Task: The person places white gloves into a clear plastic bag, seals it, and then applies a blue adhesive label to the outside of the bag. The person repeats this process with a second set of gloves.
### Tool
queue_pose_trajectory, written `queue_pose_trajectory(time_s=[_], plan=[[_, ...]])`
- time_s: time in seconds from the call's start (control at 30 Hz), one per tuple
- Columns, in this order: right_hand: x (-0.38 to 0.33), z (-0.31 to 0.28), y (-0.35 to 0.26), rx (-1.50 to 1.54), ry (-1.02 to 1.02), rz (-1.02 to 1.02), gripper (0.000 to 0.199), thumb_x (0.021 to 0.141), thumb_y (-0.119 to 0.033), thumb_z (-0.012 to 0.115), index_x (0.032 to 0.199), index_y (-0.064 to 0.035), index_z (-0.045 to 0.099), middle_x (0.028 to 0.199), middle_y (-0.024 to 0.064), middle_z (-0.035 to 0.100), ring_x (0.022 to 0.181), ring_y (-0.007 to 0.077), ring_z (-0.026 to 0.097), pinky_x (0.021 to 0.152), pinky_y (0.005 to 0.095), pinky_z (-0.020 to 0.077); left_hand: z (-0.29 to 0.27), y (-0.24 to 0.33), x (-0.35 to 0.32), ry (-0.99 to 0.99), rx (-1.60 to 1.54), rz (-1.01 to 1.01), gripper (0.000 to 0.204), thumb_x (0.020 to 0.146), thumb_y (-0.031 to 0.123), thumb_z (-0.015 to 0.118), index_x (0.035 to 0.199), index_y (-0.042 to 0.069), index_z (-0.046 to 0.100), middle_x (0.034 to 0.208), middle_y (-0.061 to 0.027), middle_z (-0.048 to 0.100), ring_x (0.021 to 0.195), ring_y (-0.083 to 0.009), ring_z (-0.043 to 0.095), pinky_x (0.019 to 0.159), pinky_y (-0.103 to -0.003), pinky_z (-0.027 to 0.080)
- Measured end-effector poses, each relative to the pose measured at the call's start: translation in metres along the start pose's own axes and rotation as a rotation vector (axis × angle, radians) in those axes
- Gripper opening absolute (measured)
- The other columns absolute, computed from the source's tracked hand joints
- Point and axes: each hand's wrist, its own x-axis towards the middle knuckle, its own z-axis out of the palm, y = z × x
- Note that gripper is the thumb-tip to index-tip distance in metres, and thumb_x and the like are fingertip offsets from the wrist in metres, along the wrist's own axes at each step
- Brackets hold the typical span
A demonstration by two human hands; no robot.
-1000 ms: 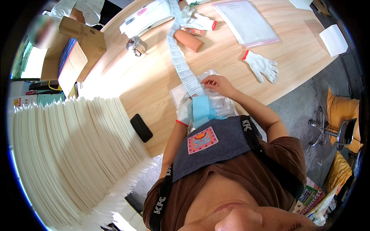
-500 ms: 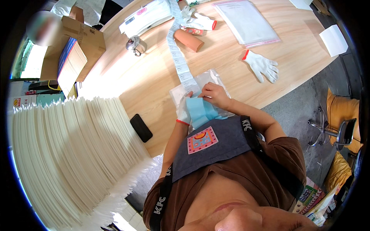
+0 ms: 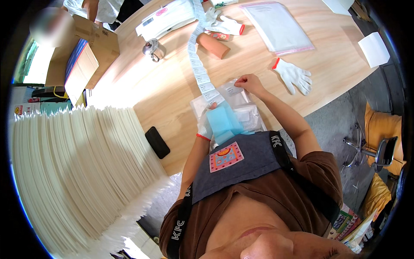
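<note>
My left hand point(image 3: 204, 126), in a white glove with a red cuff, is closed on a long strip of labels point(image 3: 202, 77). The strip's bare light-blue backing point(image 3: 224, 122) hangs folded over the front of my apron. Beneath the strip lie clear plastic bags point(image 3: 252, 114) at the table's near edge. My bare right hand point(image 3: 250, 84) is over the far edge of the bags, with thumb and fingers pinched together. Whatever lies between those fingertips is too small to make out.
Left of me rises a tall stack of white sheets point(image 3: 82, 172), with a black phone point(image 3: 158, 142) beside it. Farther off are a metal-lidded cup point(image 3: 152, 49), a brown roll point(image 3: 213, 45), white gloves point(image 3: 293, 77), a pack of plastic bags point(image 3: 278, 28) and a cardboard box point(image 3: 103, 52).
My right hand has left the label strip and moved away and right to the far edge of the bags. The left hand stays on the strip. A person's arm now shows behind the box.
</note>
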Motion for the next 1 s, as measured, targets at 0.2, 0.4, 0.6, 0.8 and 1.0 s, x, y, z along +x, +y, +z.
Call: queue_pose_trajectory(time_s=[0.2, 0.4, 0.6, 0.8, 1.0], plan=[[-0.005, 0.007, -0.002, -0.103, 0.099, -0.107, 0.014, 0.068, -0.017, 0.070, 0.076, -0.0060, 0.068, 0.068, 0.0059, 0.065, 0.061, 0.0157, 0.060, 0.056, 0.0287, 0.0457, -0.001, -0.001, 0.000, 0.009, 0.006, 0.010, 0.027, 0.087, 0.021, 0.055, 0.108, 0.003, 0.052, 0.085, -0.0082, 0.063, 0.072, -0.0218, 0.063, 0.065, -0.036, 0.055], [-0.018, 0.013, -0.012, -0.283, 0.216, -0.182, 0.011, 0.065, -0.015, 0.072, 0.075, -0.0110, 0.068, 0.083, 0.0053, 0.059, 0.071, 0.0194, 0.058, 0.065, 0.0296, 0.0472, -0.004, -0.002, 0.001, -0.021, 0.005, 0.024, 0.026, 0.088, 0.020, 0.055, 0.108, 0.004, 0.053, 0.086, -0.0082, 0.063, 0.073, -0.0217, 0.064, 0.065, -0.036, 0.055], [-0.031, 0.015, -0.010, -0.092, 0.281, -0.374, 0.032, 0.062, -0.008, 0.074, 0.092, -0.0117, 0.064, 0.089, 0.0076, 0.057, 0.071, 0.0198, 0.057, 0.068, 0.0301, 0.0479, 0.000, -0.001, -0.002, -0.041, 0.002, 0.033, 0.026, 0.087, 0.020, 0.055, 0.107, 0.004, 0.053, 0.086, -0.0079, 0.063, 0.072, -0.0212, 0.064, 0.064, -0.035, 0.055], [-0.023, 0.006, -0.007, 0.238, 0.112, -0.136, 0.036, 0.066, -0.006, 0.074, 0.100, -0.0069, 0.061, 0.076, 0.0066, 0.061, 0.065, 0.0127, 0.057, 0.062, 0.0244, 0.0472, 0.000, -0.001, -0.002, 0.009, -0.030, -0.008, 0.024, 0.087, 0.020, 0.056, 0.105, 0.004, 0.054, 0.083, -0.0080, 0.063, 0.069, -0.0211, 0.063, 0.061, -0.034, 0.054], [-0.008, 0.002, 0.007, 0.355, 0.086, -0.098, 0.019, 0.070, -0.005, 0.071, 0.087, -0.0001, 0.065, 0.073, 0.0053, 0.064, 0.068, 0.0083, 0.058, 0.061, 0.0229, 0.0469, 0.005, 0.002, -0.006, -0.034, -0.043, 0.005, 0.026, 0.087, 0.021, 0.056, 0.105, 0.003, 0.054, 0.084, -0.0087, 0.063, 0.071, -0.0214, 0.063, 0.063, -0.034, 0.054]])
